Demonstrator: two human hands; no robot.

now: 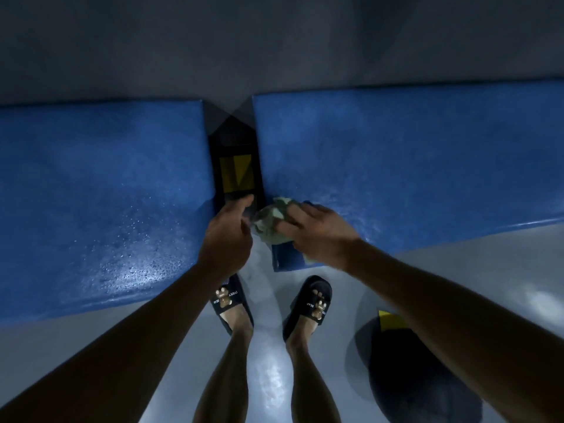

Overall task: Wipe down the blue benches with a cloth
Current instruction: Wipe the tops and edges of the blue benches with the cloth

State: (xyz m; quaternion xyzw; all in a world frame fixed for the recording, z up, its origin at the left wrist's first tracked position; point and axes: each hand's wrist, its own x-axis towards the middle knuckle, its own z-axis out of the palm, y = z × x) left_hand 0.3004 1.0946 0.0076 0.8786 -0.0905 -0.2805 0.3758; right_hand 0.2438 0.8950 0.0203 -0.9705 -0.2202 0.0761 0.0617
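Note:
Two blue benches run across the view, the left bench (100, 193) and the right bench (412, 157), with a narrow gap between them. A crumpled pale green cloth (270, 222) lies at the right bench's near left corner. My right hand (317, 232) grips the cloth and presses it on that corner. My left hand (227, 233) hovers over the gap beside the cloth, its forefinger stretched out and its fingertips touching the cloth's left edge. The left bench's surface glistens with small droplets.
A dark floor patch with a yellow square (236, 174) shows in the gap. My feet in dark slippers (308, 303) stand on the shiny grey floor (268, 370). A dark round shape with a yellow tag (393, 322) sits at lower right. A grey wall (274, 41) rises behind the benches.

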